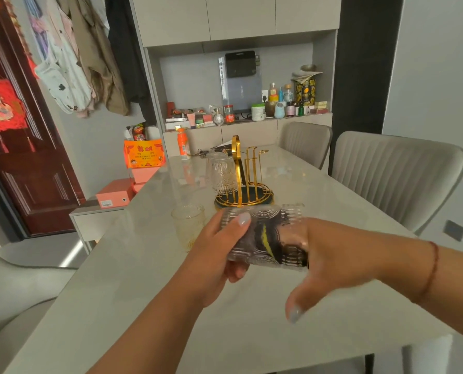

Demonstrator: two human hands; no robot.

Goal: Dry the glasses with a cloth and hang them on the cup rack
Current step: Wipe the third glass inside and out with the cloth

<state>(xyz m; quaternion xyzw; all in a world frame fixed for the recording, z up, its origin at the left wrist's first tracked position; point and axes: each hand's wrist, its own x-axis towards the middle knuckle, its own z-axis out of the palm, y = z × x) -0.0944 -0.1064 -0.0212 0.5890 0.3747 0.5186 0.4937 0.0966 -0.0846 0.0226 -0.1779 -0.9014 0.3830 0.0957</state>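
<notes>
The left hand (219, 249) is gripping a ribbed glass (265, 236) held on its side above the table (144, 279), thumb over the top and fingers curling beneath its base end. The right hand (330, 255) is reaching into the glass's mouth with its fingers, where a dark cloth (265, 238) with a yellow streak is showing through the wall; the thumb is hanging free below, and how the inner fingers are lying I cannot tell. A slip looks like the main risk: wet glass, one-handed hold, twisting from inside. Just beyond, a second glass (188, 225) is standing upright, close enough to be knocked. Farther back the gold cup rack (244, 182) is carrying one glass (222, 171) upside down, with bare prongs on its right side. The table edge is running near the left forearm; the open surface is lying to the right
</notes>
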